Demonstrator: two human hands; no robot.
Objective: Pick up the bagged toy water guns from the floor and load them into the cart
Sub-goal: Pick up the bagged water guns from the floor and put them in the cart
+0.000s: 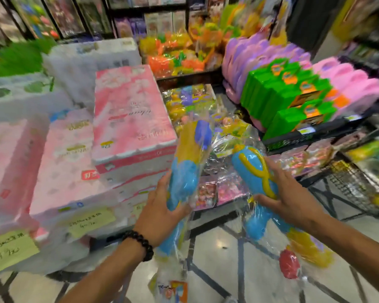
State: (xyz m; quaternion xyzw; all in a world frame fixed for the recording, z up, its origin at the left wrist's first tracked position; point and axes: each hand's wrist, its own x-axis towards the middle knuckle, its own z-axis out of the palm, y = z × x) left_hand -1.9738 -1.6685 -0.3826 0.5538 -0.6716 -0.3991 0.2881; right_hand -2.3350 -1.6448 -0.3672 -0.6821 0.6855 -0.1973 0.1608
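Observation:
My left hand (160,213) grips a bagged toy water gun (189,158) that is blue, yellow and purple and stands nearly upright in its clear plastic bag. My right hand (287,193) holds a second bagged water gun (253,169), blue with a yellow loop, its red and yellow end (290,266) hanging low over the floor. Ahead of both hands lies a heap of more bagged water guns (190,101) in clear plastic. Whether that heap sits in a cart I cannot tell.
Stacked pink and white tissue packs (129,119) with yellow price notes fill the left side. Green and pink toy boxes (293,99) sit on a shelf at the right. A wire basket (354,184) stands lower right. Tiled floor (217,243) lies below my hands.

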